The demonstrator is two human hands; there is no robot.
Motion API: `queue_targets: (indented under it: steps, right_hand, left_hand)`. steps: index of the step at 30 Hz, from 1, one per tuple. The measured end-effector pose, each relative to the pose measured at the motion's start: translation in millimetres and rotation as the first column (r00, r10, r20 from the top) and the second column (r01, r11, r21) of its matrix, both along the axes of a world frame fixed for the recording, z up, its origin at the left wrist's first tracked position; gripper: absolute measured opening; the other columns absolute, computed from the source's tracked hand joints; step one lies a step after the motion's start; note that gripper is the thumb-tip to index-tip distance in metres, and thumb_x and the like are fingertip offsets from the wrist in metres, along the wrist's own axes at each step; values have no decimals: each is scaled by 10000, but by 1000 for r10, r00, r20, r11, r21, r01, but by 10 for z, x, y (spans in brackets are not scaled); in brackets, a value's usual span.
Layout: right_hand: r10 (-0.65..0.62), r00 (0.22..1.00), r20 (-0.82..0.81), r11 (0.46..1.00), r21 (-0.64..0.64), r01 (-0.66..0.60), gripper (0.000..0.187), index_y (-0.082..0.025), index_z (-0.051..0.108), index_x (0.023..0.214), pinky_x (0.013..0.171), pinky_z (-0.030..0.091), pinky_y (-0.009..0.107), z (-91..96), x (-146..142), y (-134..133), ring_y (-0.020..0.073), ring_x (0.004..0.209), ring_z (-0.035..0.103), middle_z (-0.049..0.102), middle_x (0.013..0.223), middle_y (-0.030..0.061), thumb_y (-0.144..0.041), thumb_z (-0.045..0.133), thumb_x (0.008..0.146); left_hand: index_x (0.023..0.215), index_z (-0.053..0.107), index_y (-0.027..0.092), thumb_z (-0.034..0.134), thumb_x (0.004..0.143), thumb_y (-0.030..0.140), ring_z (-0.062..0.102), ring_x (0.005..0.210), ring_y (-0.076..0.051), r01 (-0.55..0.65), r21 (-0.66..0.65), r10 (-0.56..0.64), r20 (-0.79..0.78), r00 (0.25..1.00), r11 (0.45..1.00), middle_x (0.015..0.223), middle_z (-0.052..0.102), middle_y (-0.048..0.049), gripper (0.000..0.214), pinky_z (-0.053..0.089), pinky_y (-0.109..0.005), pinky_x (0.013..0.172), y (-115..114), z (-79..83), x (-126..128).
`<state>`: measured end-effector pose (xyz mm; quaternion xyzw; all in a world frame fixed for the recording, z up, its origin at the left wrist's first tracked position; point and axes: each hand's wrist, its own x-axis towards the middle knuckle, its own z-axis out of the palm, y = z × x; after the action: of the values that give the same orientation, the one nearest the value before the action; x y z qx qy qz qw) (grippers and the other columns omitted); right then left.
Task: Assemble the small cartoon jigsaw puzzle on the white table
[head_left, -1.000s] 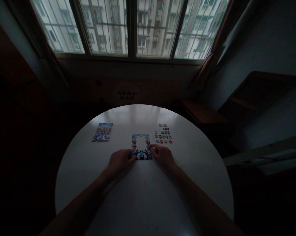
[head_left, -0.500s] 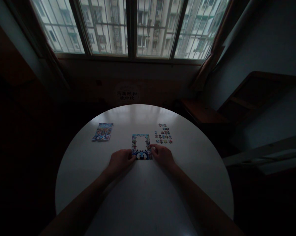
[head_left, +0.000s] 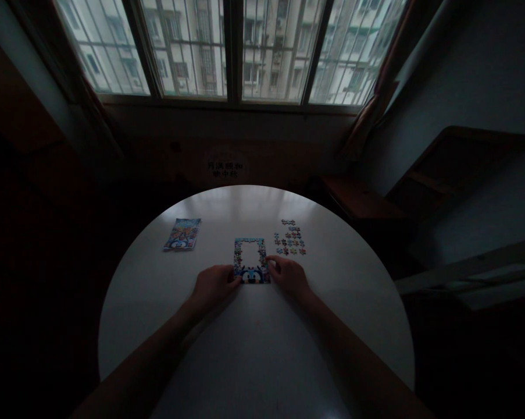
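Note:
A partly assembled jigsaw puzzle [head_left: 251, 275] lies flat on the white table, its pieces forming a frame around an open middle, with a blue cartoon face along the near side. At the lower left edge of the puzzle, my left hand [head_left: 214, 283] is closed, thumb on the corner and fingers along the side. My right hand [head_left: 289, 275] is closed against the right edge, thumb and index finger pinched at the border. Whether a loose piece sits between those fingertips is too dark and small to tell. Several loose puzzle pieces [head_left: 294, 235] lie beyond my right hand.
A printed picture sheet or packet [head_left: 182, 234] with the same cartoon style lies at the left of the round white table [head_left: 144, 314]. Beyond the far edge are a wall and a barred window [head_left: 271, 52]. A wooden bench [head_left: 362, 201] stands at the right.

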<state>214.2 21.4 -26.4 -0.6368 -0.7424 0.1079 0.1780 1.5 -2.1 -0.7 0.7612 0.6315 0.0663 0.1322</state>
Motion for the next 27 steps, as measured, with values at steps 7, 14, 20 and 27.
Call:
queue_targets:
  steps: [7, 14, 20, 27]
  right_hand:
    - [10, 1000, -11, 1000, 29, -10, 314, -264, 666, 1096, 665, 388, 231, -29, 10, 4, 145, 684, 620, 715, 830, 25, -304, 471, 854]
    - [13, 1000, -5, 1000, 5, -12, 324, -259, 657, 1116, 666, 391, 228, -29, 19, 10, 145, 693, 620, 712, 823, 26, -314, 467, 859]
    - [10, 1000, 0, 1000, 0, -10, 322, -259, 663, 1108, 677, 391, 229, -23, 17, 8, 145, 704, 622, 715, 852, 30, -313, 458, 865]
    - [0, 1000, -2, 1000, -6, 0, 324, -251, 659, 1117, 670, 391, 225, 9, 6, -7, 147, 717, 627, 715, 857, 35, -299, 458, 867]
  left_hand:
    - [744, 614, 201, 487, 835, 446, 560, 631, -139, -2, -15, 2, -10, 1000, 1000, 729, 654, -15, 290, 260, -233, 541, 7, -6, 1]
    - [742, 609, 195, 490, 837, 434, 571, 643, -147, -5, -22, 4, -9, 1000, 1000, 732, 655, -21, 283, 258, -237, 530, -7, 53, 21]
    - [745, 610, 197, 494, 843, 439, 579, 650, -155, -9, -27, 9, -8, 1000, 1000, 734, 652, -20, 286, 271, -244, 538, -8, 48, 23]
    - [773, 621, 198, 486, 841, 437, 561, 638, -148, 0, -30, 0, 8, 1000, 1000, 750, 655, -25, 283, 279, -239, 552, -2, 26, 8]
